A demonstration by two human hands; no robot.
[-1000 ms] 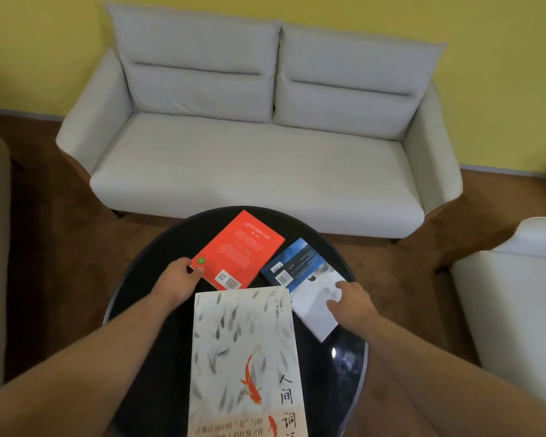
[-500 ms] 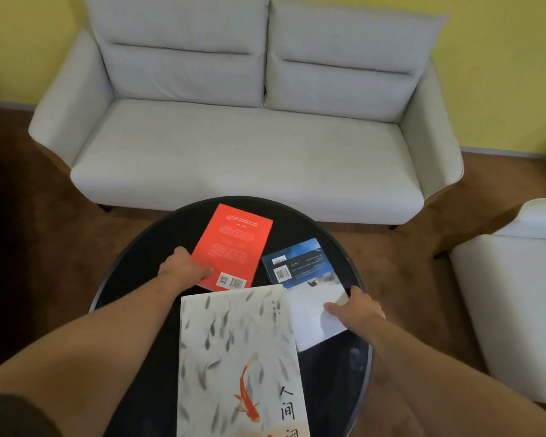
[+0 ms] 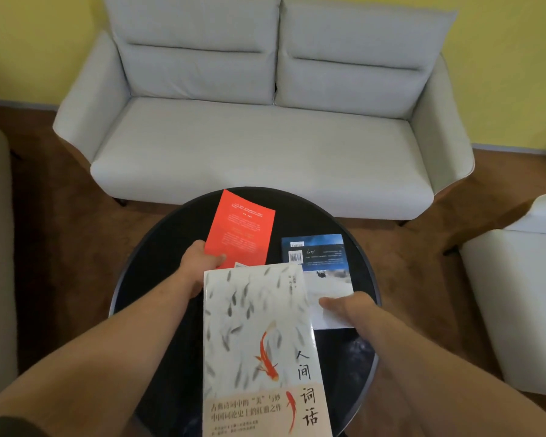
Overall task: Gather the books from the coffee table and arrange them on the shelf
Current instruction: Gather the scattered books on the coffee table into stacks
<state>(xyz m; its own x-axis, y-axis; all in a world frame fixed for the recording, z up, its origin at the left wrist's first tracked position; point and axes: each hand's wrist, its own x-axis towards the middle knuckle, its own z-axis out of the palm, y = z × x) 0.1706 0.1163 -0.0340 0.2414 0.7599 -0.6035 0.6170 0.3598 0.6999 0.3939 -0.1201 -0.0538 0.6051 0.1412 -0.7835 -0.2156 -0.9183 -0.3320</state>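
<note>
**Red and blue books turned square, one in each hand**

Black round coffee table [image 3: 158,247], seen from the head camera, with three books on it. The red book [image 3: 241,234] lies at 12 o'clock, the blue-and-white book [image 3: 320,257] at 2 o'clock, and the white fish-patterned book [image 3: 259,342] runs from the centre to 6 o'clock, its far edge overlapping the near edges of the other two.

The left hand [image 3: 199,263] is at the near left corner of the red book, thumb laid on the cover. The other fingers are hidden under the book, so this reads as a pinch. The right hand [image 3: 350,307] is at the near right corner of the blue-and-white book, thumb on its white lower part and fingers likewise out of sight beneath.

Compared with a second ago, both books have swung from a slanted lie to nearly square with the viewer, and each thumb has moved further onto its cover. Gathering has therefore begun, though no book looks lifted clear of the table.

A pale sofa [image 3: 259,146] stands beyond the table at 12 o'clock. The shelf is not in view.
</note>
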